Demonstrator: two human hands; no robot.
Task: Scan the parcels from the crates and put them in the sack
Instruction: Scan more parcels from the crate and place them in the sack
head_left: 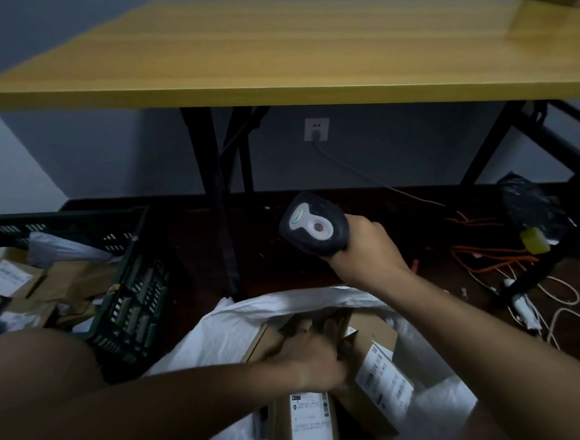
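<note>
Dim floor under the yellow table (293, 58). Your right hand (365, 249) grips the scanner (310, 226) above the sack (226, 332); your left hand (310, 357), blurred, curls on a box (273, 342) inside the sack. More parcels sit in the crate (132, 298), left of the sack. Boxes look stiff and light: hold them by opposite edges.

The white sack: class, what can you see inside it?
Inside the white sack lie cardboard parcels: two show printed labels, and the left hand rests on another parcel. Anything deeper is covered by these boxes and the arm.
</note>
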